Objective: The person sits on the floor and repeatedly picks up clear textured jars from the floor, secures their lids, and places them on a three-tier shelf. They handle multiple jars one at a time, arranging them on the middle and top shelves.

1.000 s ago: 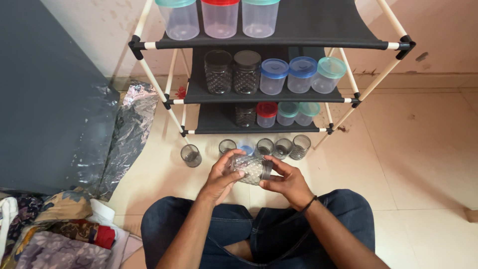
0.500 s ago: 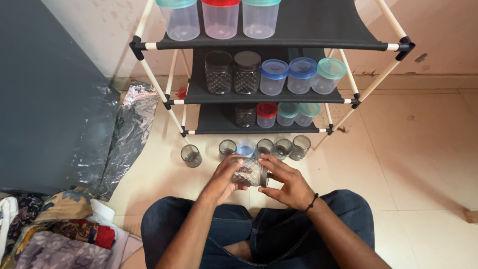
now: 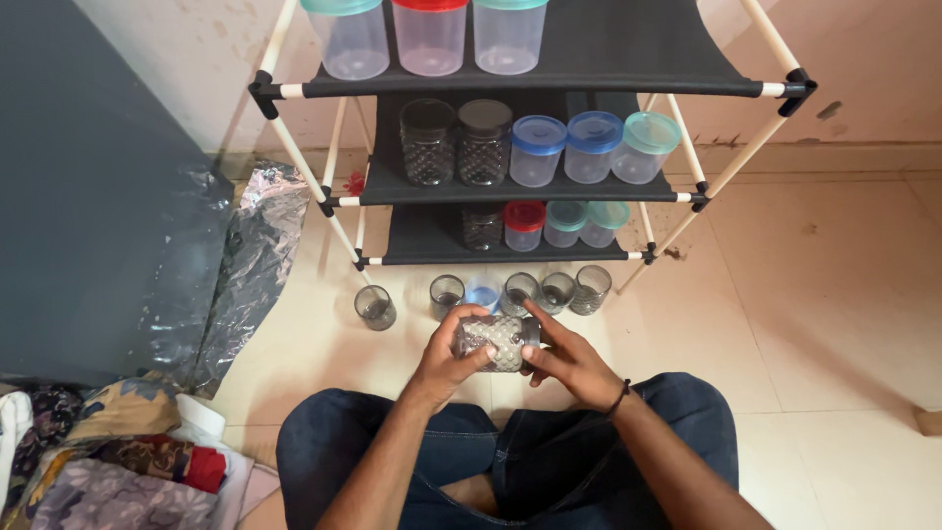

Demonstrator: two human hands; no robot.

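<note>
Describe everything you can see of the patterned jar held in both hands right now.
The jar is clear, looks like glass or hard plastic, and has a diamond-textured wall that glints. It lies on its side above the lap, just in front of the row of small cups on the floor. The left hand wraps its body from the left, thumb and fingers around it. The right hand grips the dark lid end on the right. Whether it holds anything inside cannot be told.

pale tiled floor (image 3: 834, 294), stained cream wall (image 3: 196, 59), a black 3-tier shelf rack (image 3: 628, 54), crumpled plastic sheet (image 3: 255, 245).
</note>
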